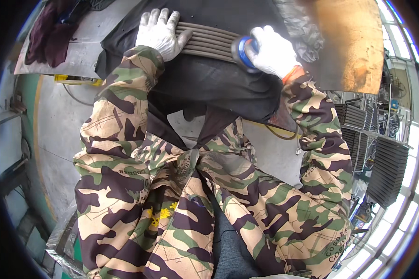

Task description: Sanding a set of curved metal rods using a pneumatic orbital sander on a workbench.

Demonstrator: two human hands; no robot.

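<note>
Right hand (272, 52), white glove, orange cuff (292, 73): fingers curled round a blue-rimmed round tool (243, 52), so it was holding. Tool was motion-blurred; exact type couldn't be told. It sat against the right end of the ribbed panel (207, 41); whether its face was pressing on the bars or just beside them, couldn't tell.

Left hand (160, 36), also white-gloved: wide, laid flat, fingers slightly apart and pointing to the far edge of the worktable (86, 49). Palm was at the panel's left end, thumb reaching onto the bars. No grip on anything visible.

Panel: grey-brown parallel bars, long axis roughly left to right, right end a bit nearer the person. It lay on a black cloth (219, 76), between the two hands, in from the worktable's near edge. Cloth was wrinkled and draped over that near edge.

Further out: crumpled clear plastic sheet (305, 30) right of the cloth, then a brown sheet (358, 46) with a worn orange patch toward the right end. Maroon cloth (49, 42) lay bunched at the left end. Yellow object (77, 80) showed below the near edge, left side; kind unclear.

Off the worktable, right: metal rack (372, 121) with stacked dark ribbed panels (388, 169).
</note>
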